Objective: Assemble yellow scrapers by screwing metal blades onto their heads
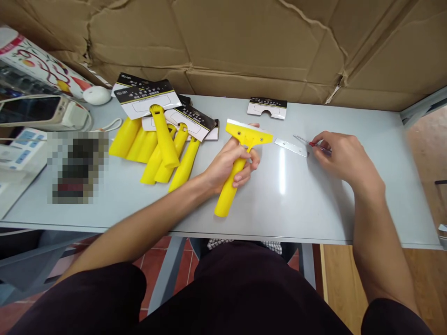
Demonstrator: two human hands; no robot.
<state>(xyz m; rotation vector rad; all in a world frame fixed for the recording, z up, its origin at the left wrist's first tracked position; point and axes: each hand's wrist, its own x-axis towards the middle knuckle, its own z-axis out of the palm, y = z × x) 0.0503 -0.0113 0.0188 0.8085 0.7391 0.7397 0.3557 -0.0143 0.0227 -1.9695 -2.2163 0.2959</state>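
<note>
My left hand (230,163) is wrapped round the neck of a yellow scraper (228,197). Its wide head points away from me, with a pale metal edge along the top and two screws showing. To the right of the head, a flat metal plate (290,147) with small holes lies on the table. My right hand (335,151) is closed on a small screwdriver (303,139) with a thin metal shaft and a red part near the fingers. Its tip points left, above the plate's right end. Most of its handle is hidden by my fingers.
Several yellow scraper handles (165,139) with black-and-white cards lie in a pile at the left. Another card (267,108) lies at the back. A blurred-out object (78,167), a white mouse (97,95) and a handheld device (31,110) are further left. Cardboard (244,42) stands behind the table.
</note>
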